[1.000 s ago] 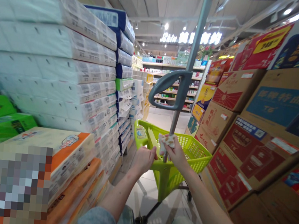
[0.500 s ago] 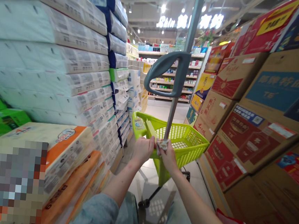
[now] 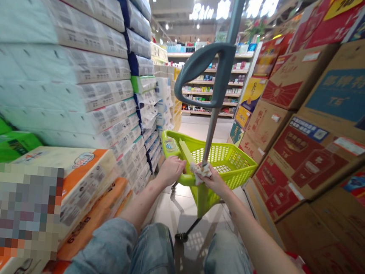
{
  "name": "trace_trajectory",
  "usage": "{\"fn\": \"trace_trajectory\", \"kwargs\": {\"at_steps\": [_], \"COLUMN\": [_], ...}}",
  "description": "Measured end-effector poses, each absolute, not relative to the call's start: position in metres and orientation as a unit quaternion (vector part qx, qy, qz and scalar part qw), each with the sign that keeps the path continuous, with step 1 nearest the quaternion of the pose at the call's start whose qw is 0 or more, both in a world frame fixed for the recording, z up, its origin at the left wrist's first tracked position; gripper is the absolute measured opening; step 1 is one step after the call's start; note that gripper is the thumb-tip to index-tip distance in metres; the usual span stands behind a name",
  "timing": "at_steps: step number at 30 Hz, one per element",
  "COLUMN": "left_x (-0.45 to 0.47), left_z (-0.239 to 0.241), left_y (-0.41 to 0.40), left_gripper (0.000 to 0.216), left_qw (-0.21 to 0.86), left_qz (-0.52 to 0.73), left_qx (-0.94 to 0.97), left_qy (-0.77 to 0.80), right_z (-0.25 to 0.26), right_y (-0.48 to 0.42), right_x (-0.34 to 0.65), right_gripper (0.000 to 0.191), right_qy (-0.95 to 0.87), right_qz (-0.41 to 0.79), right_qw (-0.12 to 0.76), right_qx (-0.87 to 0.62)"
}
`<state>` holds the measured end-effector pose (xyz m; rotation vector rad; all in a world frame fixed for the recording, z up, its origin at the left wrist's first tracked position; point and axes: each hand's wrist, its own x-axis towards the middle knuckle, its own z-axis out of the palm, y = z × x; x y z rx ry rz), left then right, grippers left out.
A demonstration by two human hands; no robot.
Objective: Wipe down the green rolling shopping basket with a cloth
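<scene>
On the basket rim [image 3: 187, 179], the cloth [image 3: 200, 171] lies crosswise.

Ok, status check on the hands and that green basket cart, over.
Left hand gripping basket rim. Right hand pressing cloth at pole base. Basket holds nothing visible. Tissue packs left, cartons right; aisle ahead open.

One lime-green shopping basket [image 3: 231, 167] at centre, with one grey pull handle [image 3: 207, 71] at 12 o'clock; two hands, the left hand [image 3: 170, 170] and the right hand [image 3: 213, 181]; one crumpled white cloth [image 3: 200, 171] between them; two denim-clad knees [image 3: 146, 253] at 6 o'clock; two orange-and-white tissue packs [image 3: 83, 175] at 8 o'clock; stacked cartons [image 3: 311, 161] at 3 o'clock, too many to count.
</scene>
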<state>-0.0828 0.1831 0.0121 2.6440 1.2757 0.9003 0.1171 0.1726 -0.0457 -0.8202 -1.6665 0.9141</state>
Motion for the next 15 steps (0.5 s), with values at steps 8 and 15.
{"fn": "trace_trajectory", "kwargs": {"at_steps": [8,15], "left_x": [-0.076,-0.074], "left_z": [0.007,0.007], "left_y": [0.181,0.171], "left_gripper": [0.061,0.061], "left_qw": [-0.009,-0.009], "left_qz": [0.296,0.320], "left_qx": [0.842,0.826], "left_qy": [0.450,0.464], "right_z": [-0.071,-0.087], "right_y": [0.162,0.151], "right_x": [0.093,0.089], "right_gripper": [0.032,0.044], "right_qy": [-0.646,-0.633], "right_qz": [0.168,0.083], "right_qw": [0.584,0.619], "right_qx": [-0.461,-0.457]}}
